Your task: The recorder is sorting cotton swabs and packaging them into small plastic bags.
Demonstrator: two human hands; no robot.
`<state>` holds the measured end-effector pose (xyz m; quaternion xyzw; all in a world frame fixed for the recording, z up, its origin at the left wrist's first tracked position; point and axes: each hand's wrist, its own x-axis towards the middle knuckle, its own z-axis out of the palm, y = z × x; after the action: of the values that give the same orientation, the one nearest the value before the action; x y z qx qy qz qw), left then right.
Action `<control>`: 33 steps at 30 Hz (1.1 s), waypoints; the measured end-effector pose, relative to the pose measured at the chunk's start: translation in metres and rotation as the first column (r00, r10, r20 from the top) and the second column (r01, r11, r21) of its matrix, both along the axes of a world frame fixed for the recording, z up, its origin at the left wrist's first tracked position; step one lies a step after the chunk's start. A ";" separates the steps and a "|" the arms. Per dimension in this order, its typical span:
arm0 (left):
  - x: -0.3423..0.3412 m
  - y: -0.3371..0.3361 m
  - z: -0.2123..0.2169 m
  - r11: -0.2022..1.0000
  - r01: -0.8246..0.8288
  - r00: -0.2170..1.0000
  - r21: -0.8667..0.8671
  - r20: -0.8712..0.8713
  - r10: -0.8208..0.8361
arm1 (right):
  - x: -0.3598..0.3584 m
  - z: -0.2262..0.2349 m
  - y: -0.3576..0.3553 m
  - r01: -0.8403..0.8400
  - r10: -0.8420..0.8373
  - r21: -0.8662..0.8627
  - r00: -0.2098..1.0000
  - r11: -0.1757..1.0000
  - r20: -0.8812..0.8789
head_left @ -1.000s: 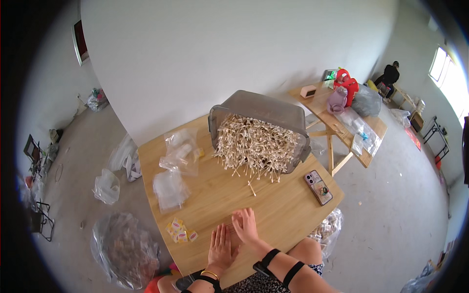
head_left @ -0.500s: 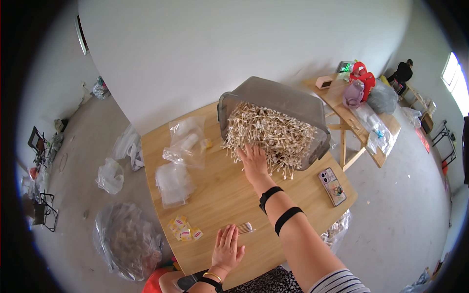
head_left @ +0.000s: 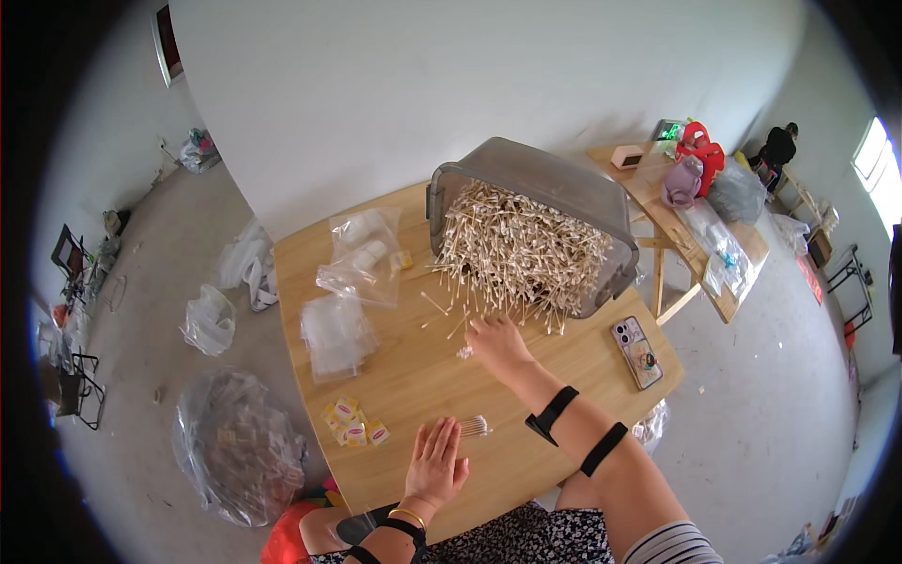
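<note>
A grey plastic bin [head_left: 554, 179] lies tipped on its side on the wooden table [head_left: 564, 371], spilling a heap of cotton swabs [head_left: 521, 254]. My right hand [head_left: 498, 343] is stretched out at the near edge of the heap, fingers curled over a few swabs. My left hand [head_left: 435, 462] rests flat on the table, fingers apart, next to a small bundle of swabs [head_left: 474, 426]. A few loose swabs [head_left: 440, 305] lie between the heap and the bags.
Clear plastic bags [head_left: 362, 263] and a stack of flat bags [head_left: 334, 334] lie at the table's left. Small yellow packets [head_left: 355, 425] sit near the front edge. A phone [head_left: 636, 352] lies at the right. A second table [head_left: 700, 211] holds bags; a full sack [head_left: 240, 446] stands on the floor.
My right hand reached out from beside the left hand to the swab heap, then drew slightly back. A small swab bundle now lies by my left hand.
</note>
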<state>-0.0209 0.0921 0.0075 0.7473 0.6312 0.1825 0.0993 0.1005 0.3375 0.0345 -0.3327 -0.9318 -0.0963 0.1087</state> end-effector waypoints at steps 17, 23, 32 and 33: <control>0.002 -0.001 -0.001 0.998 -0.014 0.999 0.060 0.042 0.011 | 0.025 0.009 -0.043 -0.212 0.213 -0.347 0.976 0.914 -0.035; 0.002 -0.001 -0.002 0.998 -0.010 0.999 0.067 0.033 0.008 | 0.017 0.001 -0.031 -0.116 0.055 -0.515 0.990 0.849 -0.133; 0.003 -0.002 -0.001 0.998 -0.013 0.999 0.062 0.053 0.010 | 0.037 0.001 -0.062 -0.063 0.011 -0.459 0.993 0.886 -0.115; 0.004 -0.002 -0.001 0.998 -0.014 0.998 0.063 0.058 0.010 | 0.039 -0.002 -0.067 -0.059 0.009 -0.457 0.994 0.887 -0.111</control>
<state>-0.0173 0.0905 0.0069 0.7406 0.6265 0.2246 0.0924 0.1394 0.2709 0.0320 -0.3372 -0.9267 0.1466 0.0779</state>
